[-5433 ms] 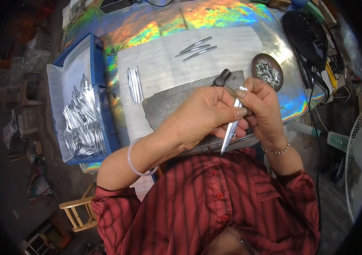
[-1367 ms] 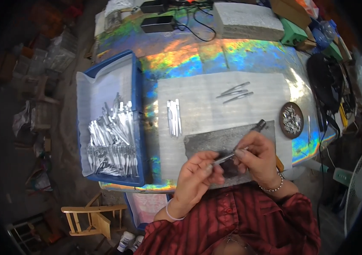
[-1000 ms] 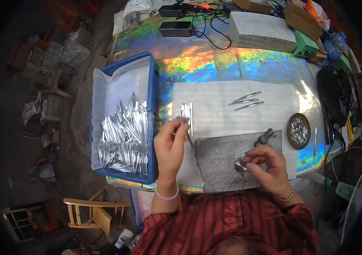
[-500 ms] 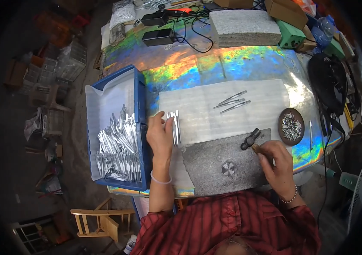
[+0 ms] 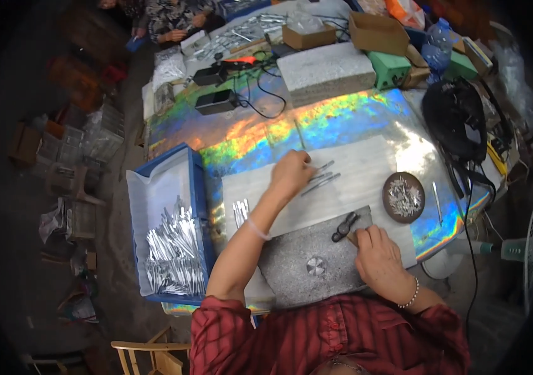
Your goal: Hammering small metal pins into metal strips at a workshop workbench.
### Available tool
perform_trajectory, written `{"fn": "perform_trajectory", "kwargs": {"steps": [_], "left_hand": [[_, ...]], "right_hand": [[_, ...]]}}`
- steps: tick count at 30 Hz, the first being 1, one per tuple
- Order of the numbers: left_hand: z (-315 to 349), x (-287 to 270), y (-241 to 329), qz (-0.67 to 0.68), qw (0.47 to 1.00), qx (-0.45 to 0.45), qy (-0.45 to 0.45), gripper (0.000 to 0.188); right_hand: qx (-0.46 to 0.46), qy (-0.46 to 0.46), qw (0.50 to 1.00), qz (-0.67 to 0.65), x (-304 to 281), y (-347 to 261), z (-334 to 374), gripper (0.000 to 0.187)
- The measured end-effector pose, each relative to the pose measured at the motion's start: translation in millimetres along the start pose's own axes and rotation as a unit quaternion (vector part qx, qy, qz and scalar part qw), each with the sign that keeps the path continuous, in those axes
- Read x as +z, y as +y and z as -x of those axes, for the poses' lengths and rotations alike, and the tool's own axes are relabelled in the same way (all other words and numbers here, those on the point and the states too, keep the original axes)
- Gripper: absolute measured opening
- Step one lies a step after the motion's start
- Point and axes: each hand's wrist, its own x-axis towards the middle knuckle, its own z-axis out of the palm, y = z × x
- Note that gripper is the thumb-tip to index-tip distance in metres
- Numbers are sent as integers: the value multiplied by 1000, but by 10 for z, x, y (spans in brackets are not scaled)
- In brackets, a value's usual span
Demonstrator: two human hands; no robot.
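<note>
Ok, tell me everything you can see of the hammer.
The hammer has a small, dark, metallic-looking head, blunt and cylindrical at one end and rounded at the other. The head slants, its rounded end toward the picture's lower left. A short stretch of tan, wood-like handle shows; the right hand hides the rest and seems closed around it. The head appears over the right part of the grey stone slab; whether it rests there or hangs just above, I can't tell.

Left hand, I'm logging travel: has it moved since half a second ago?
Yes: against the white sheet, the left hand went right and farther from the person, from the row of metal strips to the loose tweezers.
</note>
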Motion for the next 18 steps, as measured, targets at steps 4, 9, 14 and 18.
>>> {"fn": "perform_trajectory", "kwargs": {"steps": [4,9,14,18], "left_hand": [[-178,192,-237,-61,992,-35,-102,21],[-217,214,7,-109,986,8,-123,22],[33,-80,35,-69,997,26,-9,20],[453,-533,485,61,989,92,104,18]], "right_hand": [[51,-50,994,-86,-31,-35,62,34],[55,16,985,-161,-5,31,92,25],[153,-18,941,-302,133,108,120,23],[139,142,879,-432,217,329,221,26]]}}
